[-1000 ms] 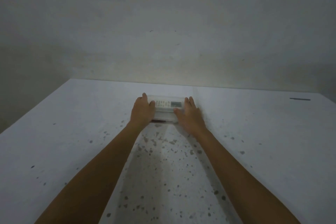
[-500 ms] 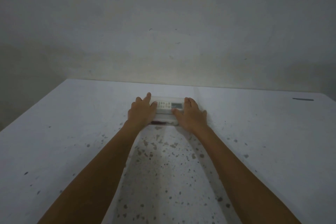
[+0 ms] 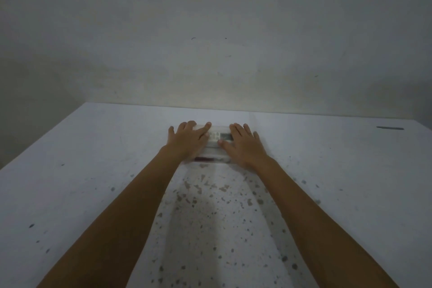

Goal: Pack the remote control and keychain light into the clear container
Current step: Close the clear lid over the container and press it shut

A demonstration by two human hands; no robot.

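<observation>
A clear container (image 3: 214,154) sits on the white speckled table, far from me near the wall. Through its top I see the white remote control (image 3: 219,136), with buttons and a small grey screen. A dark red object (image 3: 203,159) shows along the container's near edge; I cannot tell whether it is the keychain light. My left hand (image 3: 189,139) lies flat on the container's left part, fingers spread. On the right part rests my right hand (image 3: 243,144), palm down, thumb near the remote's screen. Both hands press on the top and hide its ends.
The white table (image 3: 93,182) has dark speckles, densest between my forearms. A plain wall rises right behind the container. A dark thin mark or strip (image 3: 390,128) lies at the table's far right edge.
Both hands have slid from the container's sides up onto its top and now lie flat with fingers spread. The container has stayed in place.
</observation>
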